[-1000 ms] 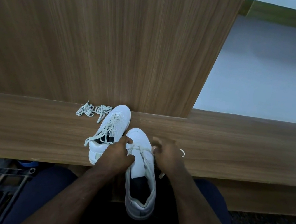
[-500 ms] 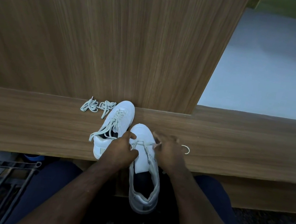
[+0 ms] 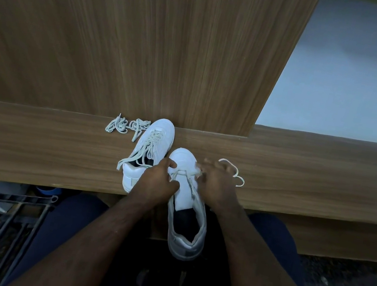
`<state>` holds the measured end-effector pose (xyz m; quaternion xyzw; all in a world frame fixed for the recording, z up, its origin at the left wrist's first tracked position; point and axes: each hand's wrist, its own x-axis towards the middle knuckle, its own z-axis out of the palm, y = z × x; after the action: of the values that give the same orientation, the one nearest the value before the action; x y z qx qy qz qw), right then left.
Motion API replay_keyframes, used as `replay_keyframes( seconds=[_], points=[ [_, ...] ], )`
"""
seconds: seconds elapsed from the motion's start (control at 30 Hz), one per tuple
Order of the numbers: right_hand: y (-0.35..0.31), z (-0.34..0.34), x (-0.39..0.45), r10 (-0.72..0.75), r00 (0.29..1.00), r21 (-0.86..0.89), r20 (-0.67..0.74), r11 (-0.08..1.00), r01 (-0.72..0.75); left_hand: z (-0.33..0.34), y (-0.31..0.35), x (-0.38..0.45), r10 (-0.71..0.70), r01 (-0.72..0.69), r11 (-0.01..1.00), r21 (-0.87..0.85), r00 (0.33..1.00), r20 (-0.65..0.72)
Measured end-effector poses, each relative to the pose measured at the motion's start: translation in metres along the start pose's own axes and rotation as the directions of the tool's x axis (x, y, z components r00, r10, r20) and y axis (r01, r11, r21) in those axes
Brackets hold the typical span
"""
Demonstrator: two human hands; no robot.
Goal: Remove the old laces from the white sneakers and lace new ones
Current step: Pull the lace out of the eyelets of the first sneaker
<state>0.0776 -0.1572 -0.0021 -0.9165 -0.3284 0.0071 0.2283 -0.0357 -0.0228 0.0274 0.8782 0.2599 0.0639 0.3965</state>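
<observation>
Two hands work a lace on one of two white sneakers on a wooden tabletop (image 3: 34,143).
The left hand (image 3: 155,182) and right hand (image 3: 216,184) each pinch the pale lace (image 3: 184,173) of the near white sneaker (image 3: 187,192); the far laced white sneaker (image 3: 151,146) sits just left, one loose lace bundle (image 3: 126,125) beyond.

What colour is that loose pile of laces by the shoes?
The loose laces are off-white, seen in the head view.

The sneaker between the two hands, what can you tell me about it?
The near sneaker is white, smooth like leather, with a dark inside and a greyish heel. Its toe rests on the wooden ledge, heel hanging toward the person. Only its front eyelets carry a pale lace, which trails right. The left hand grips its left side; the right hand holds the lace.
</observation>
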Motion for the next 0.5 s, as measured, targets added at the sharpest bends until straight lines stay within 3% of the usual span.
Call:
replay_keyframes(
  seconds=[0.1, 0.17, 0.23, 0.27, 0.33, 0.4, 0.5],
  points=[
    [-0.003, -0.004, -0.001, 0.159, 0.986, 0.009, -0.048, 0.987, -0.159, 0.000, -0.001, 0.000, -0.004, 0.004, 1.000, -0.005, 1.000, 0.002],
    [0.001, -0.022, 0.002, 0.361, 0.911, 0.120, -0.198, 0.931, -0.343, 0.000, -0.001, 0.001, -0.003, 0.003, 1.000, -0.009, 1.000, 0.003],
    [0.009, -0.039, 0.002, 0.495, 0.812, 0.256, -0.309, 0.866, -0.430, 0.000, -0.001, 0.001, -0.005, 0.005, 1.000, -0.010, 1.000, 0.003],
    [0.011, -0.041, 0.002, 0.512, 0.798, 0.274, -0.317, 0.855, -0.439, 0.001, -0.002, 0.001, -0.004, 0.004, 1.000, -0.008, 1.000, 0.002],
    [0.007, -0.038, 0.000, 0.392, 0.879, 0.230, -0.272, 0.913, -0.337, 0.002, -0.001, 0.001, -0.002, 0.002, 1.000, -0.005, 1.000, -0.004],
    [-0.002, -0.024, -0.004, 0.166, 0.975, 0.121, -0.149, 0.981, -0.149, 0.001, -0.001, 0.001, -0.004, 0.004, 1.000, -0.006, 1.000, -0.004],
    [-0.005, -0.002, -0.003, 0.030, 0.998, -0.046, 0.055, 0.999, -0.027, 0.001, -0.002, -0.001, -0.014, 0.014, 1.000, -0.015, 1.000, 0.000]
  ],
)
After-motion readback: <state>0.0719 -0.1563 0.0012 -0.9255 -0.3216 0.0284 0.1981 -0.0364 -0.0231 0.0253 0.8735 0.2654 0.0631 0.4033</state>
